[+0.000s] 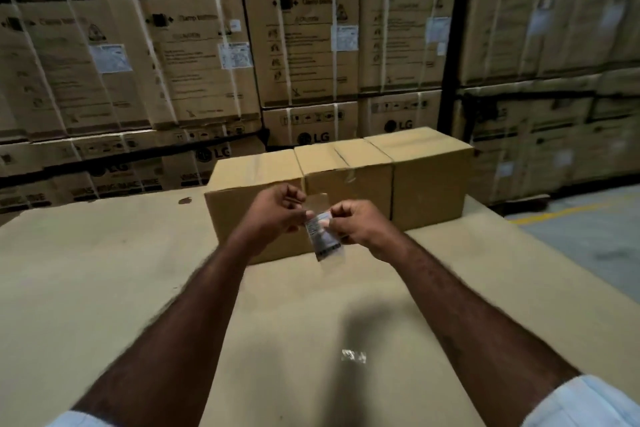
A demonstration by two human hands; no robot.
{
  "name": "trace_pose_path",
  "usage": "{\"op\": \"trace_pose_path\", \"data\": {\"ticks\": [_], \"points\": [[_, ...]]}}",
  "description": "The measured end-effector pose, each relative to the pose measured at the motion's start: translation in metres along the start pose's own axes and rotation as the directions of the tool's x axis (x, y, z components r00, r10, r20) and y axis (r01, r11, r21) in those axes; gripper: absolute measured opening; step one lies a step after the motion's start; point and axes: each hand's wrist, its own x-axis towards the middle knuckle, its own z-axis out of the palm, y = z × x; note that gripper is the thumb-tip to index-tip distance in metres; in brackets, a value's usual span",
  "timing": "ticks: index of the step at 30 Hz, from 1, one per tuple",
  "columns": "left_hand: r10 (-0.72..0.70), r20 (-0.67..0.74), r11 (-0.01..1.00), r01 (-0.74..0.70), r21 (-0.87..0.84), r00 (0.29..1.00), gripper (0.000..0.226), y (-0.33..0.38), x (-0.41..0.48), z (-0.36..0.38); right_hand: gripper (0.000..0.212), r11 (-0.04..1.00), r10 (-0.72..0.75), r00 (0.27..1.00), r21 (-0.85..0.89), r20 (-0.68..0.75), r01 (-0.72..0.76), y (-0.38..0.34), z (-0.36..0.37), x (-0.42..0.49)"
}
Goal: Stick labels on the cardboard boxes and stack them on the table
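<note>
Head view: tall washing-machine cartons [194,45] fill the background. On the worktop [104,288] three plain boxes [346,170] sit side by side. In front of them, held above the worktop, the left hand [277,213] and right hand [356,222] both pinch a small label [323,236]. A shiny scrap [353,356] lies nearer.

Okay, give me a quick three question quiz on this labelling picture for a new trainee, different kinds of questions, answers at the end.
1. Multiple choice: how many cardboard boxes stand in a row on the table? A two, B three, C five.
2. True or false: the label is already stuck on a box.
3. Fill in: the label is pinched by ___ of the person's hands.

Key
1. B.
2. False. It is held up in front of the boxes.
3. Both: the left hand and the right hand.
</note>
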Motion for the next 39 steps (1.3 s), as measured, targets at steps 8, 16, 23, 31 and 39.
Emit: {"op": "trace_pose_path", "data": {"ticks": [8, 16, 23, 31, 39], "points": [[0.042, 0.319, 0.984, 0.016, -0.177, 0.947, 0.027, -0.015, -0.058, 0.103, 0.006, 0.978, 0.182, 0.952, -0.054, -0.247, -0.201, 0.044, -0.037, -0.139], [0.053, 0.661, 0.945, 0.176, -0.275, 0.749, 0.027, -0.014, -0.144, 0.272, 0.003, 0.886, 0.423, 0.727, 0.08, -0.54, -0.456, 0.098, -0.094, -0.327], [0.05, 0.854, 0.942, 0.261, -0.213, 0.518, 0.027, -0.005, -0.265, 0.411, 0.006, 0.741, 0.634, 0.388, 0.382, -0.669, -0.552, 0.128, -0.113, -0.5], [-0.102, 0.932, 0.992, 0.108, 0.068, 0.347, 0.03, -0.041, -0.362, 0.543, 0.022, 0.567, 0.75, 0.064, 0.589, -0.659, -0.576, 0.216, -0.115, -0.63], [-0.277, 0.906, 0.932, -0.141, 0.335, 0.321, 0.019, -0.136, -0.456, 0.672, 0.031, 0.344, 0.817, -0.154, 0.684, -0.556, -0.643, 0.381, -0.109, -0.739]]}}
